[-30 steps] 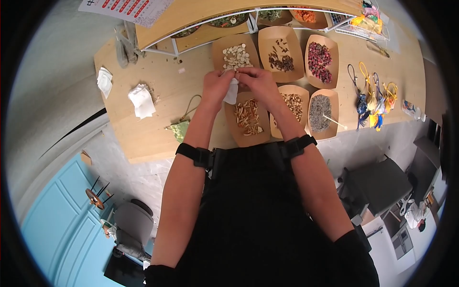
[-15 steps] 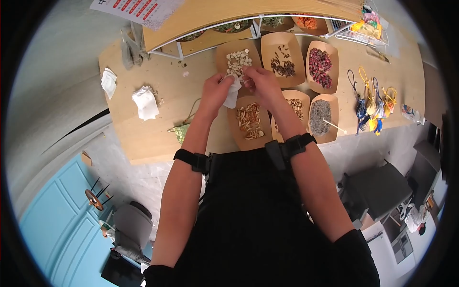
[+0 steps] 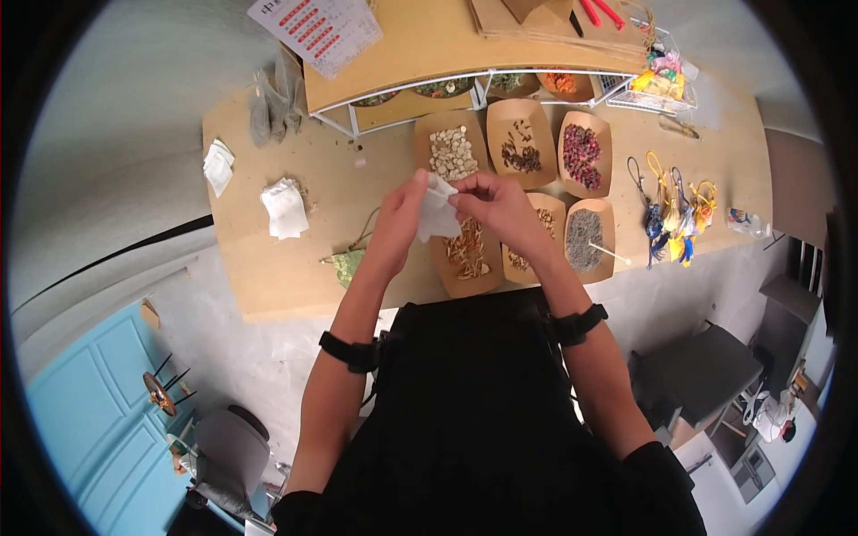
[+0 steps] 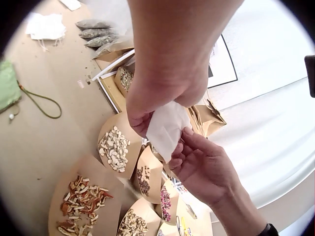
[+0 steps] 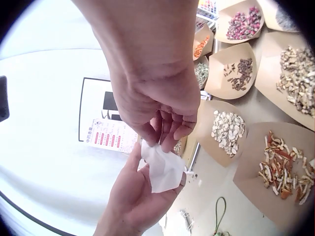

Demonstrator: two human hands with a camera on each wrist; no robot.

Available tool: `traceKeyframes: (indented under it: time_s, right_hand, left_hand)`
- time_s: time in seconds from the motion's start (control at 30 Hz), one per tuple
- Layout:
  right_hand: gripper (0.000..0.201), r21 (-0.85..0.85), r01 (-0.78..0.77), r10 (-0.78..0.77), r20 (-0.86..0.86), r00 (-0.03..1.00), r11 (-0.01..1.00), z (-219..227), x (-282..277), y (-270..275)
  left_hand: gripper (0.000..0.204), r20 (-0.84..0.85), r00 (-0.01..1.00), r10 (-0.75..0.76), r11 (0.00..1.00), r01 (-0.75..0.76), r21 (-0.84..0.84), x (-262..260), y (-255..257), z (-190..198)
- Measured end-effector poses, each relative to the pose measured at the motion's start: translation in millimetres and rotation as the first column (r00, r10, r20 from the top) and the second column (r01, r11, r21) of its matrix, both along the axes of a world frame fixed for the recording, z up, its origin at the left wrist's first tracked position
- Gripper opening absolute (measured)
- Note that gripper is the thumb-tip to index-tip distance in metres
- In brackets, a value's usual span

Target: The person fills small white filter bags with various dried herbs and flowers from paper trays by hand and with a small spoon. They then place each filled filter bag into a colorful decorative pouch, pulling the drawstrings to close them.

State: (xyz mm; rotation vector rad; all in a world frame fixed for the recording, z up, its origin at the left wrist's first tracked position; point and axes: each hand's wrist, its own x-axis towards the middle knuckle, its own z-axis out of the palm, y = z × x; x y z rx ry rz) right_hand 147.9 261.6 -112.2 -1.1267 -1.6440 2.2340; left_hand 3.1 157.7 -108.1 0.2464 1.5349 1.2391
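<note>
My left hand holds a small white pouch by one side, thumb along its edge. From the other side my right hand pinches the pouch's top edge between thumb and fingers. In the left wrist view the pouch looks flat and thin. The right wrist view shows the pouch lying across the left hand's fingers, the right fingertips at its upper end. Both hands are above the table, between the tray of pale round slices and the tray of orange-and-white strips.
More paper trays hold brown pieces, dried rosebuds and grey bits with a small spoon. On the left lie stacked white pouches and a green pouch. Tasselled sachets lie right; a shelf stands behind.
The hands, earlier close together over the pouch, have parted slightly, and more of the pouch's face shows between them. The head view has tilted up, showing more of the shelf top.
</note>
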Motion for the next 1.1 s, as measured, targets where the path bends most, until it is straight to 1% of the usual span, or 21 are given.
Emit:
traceKeyframes:
  time_s: [0.07, 0.1, 0.17, 0.2, 0.27, 0.33, 0.37, 0.4, 0.47, 0.5, 0.57, 0.6, 0.67, 0.7, 0.77, 0.87, 0.9, 0.97, 1.0, 1.07, 1.1]
  right_hand:
    - [0.019, 0.030, 0.022, -0.022, -0.021, 1.000, 0.999, 10.0, 4.2, -2.8]
    - [0.018, 0.037, 0.021, -0.021, -0.009, 1.000, 0.999, 14.9, 8.3, -3.6]
    - [0.017, 0.051, 0.021, -0.021, 0.007, 1.000, 0.998, 27.8, 15.4, -5.5]
    - [0.018, 0.066, 0.005, -0.008, 0.048, 0.999, 0.998, 38.6, 18.9, -7.5]
    - [0.019, 0.097, 0.003, -0.012, 0.090, 0.996, 0.995, 50.7, 23.7, -15.7]
    - [0.020, 0.130, 0.084, -0.080, -0.037, 0.996, 0.988, 60.5, 31.0, -27.1]
    - [0.020, 0.157, 0.028, -0.036, 0.050, 0.998, 0.987, 68.6, 36.8, -29.0]
    - [0.020, 0.163, 0.025, -0.035, 0.059, 0.998, 0.986, 71.1, 43.0, -29.5]
    - [0.013, 0.120, -0.100, 0.071, 0.228, 0.971, 0.988, 74.8, 54.8, -24.4]
    - [0.013, 0.125, -0.107, 0.077, 0.227, 0.971, 0.986, 72.5, 60.5, -22.9]
    - [0.015, 0.235, -0.078, 0.060, 0.084, 0.995, 0.969, 63.0, 72.5, -21.0]
    - [0.015, 0.232, -0.092, 0.075, 0.080, 0.994, 0.968, 63.3, 76.8, -18.7]
    - [0.016, 0.136, -0.178, 0.162, 0.124, 0.979, 0.975, 64.3, 85.8, -15.5]
    - [0.016, 0.133, -0.191, 0.176, 0.117, 0.977, 0.972, 66.3, 88.6, -15.2]
    - [0.016, 0.065, -0.056, 0.059, -0.037, 0.998, 0.996, 70.9, 95.7, -15.0]
    - [0.021, 0.057, -0.171, 0.174, -0.058, 0.983, 0.984, 67.5, 114.5, 5.5]
    - [0.021, 0.056, -0.171, 0.174, -0.067, 0.982, 0.984, 65.7, 119.4, 8.6]
    - [0.018, 0.085, -0.038, 0.046, -0.087, 0.995, 0.996, 59.1, 124.8, 11.1]
    - [0.018, 0.075, -0.045, 0.052, -0.094, 0.994, 0.996, 56.8, 130.1, 15.0]
    - [0.018, 0.356, 0.036, 0.021, -0.155, 0.988, 0.934, 51.4, 140.3, 22.1]
    - [0.018, 0.346, 0.028, 0.030, -0.161, 0.987, 0.938, 52.2, 144.7, 27.6]
  left_hand:
    - [0.035, 0.153, 0.988, 0.025, 0.994, -0.042, 0.105, 0.8, -12.0, 13.3]
    - [0.035, 0.155, 0.988, 0.025, 0.992, -0.043, 0.116, 1.2, -16.7, 16.7]
    - [0.031, 0.026, 0.997, -0.073, 0.988, 0.069, 0.140, 1.2, -25.1, 21.2]
    - [0.031, 0.030, 0.997, -0.076, 0.987, 0.071, 0.144, 1.6, -30.3, 19.2]
    - [0.027, -0.104, 0.980, -0.171, 0.967, 0.187, 0.174, 1.6, -33.2, 11.7]
    - [0.028, -0.119, 0.975, -0.190, 0.960, 0.209, 0.185, 11.0, -27.8, 26.5]
    - [0.028, -0.132, 0.971, -0.199, 0.960, 0.220, 0.175, 17.7, -28.0, 31.6]
    - [0.028, -0.123, 0.973, -0.197, 0.959, 0.217, 0.182, 22.9, -30.2, 32.5]
    - [0.029, -0.247, 0.942, -0.229, 0.944, 0.277, 0.178, 29.4, -32.5, 35.0]
    - [0.029, -0.249, 0.943, -0.221, 0.946, 0.269, 0.182, 33.8, -33.6, 38.5]
    - [0.030, -0.265, 0.957, -0.121, 0.942, 0.195, 0.273, 46.2, -37.1, 46.1]
    - [0.030, -0.268, 0.957, -0.108, 0.946, 0.182, 0.270, 51.6, -38.7, 47.0]
    - [0.030, -0.217, 0.974, -0.070, 0.963, 0.123, 0.240, 63.1, -41.5, 48.5]
    - [0.030, -0.223, 0.973, -0.057, 0.966, 0.111, 0.235, 67.9, -41.5, 51.2]
    - [0.032, -0.239, 0.966, -0.097, 0.968, 0.147, 0.201, 78.3, -40.9, 58.4]
    - [0.033, -0.239, 0.964, -0.114, 0.980, 0.149, 0.134, 99.1, -37.8, 49.3]
    - [0.033, -0.247, 0.962, -0.114, 0.980, 0.149, 0.130, 108.9, -34.1, 53.3]
    - [0.033, -0.125, 0.989, -0.076, 0.991, 0.089, 0.101, 129.1, -28.2, 61.7]
    - [0.033, -0.131, 0.989, -0.070, 0.992, 0.083, 0.091, 135.6, -27.5, 59.6]
    - [0.030, -0.222, 0.964, -0.147, 0.989, 0.150, -0.001, 145.7, -30.5, 52.5]
    - [0.030, -0.225, 0.964, -0.139, 0.990, 0.140, -0.012, 151.4, -29.4, 56.0]
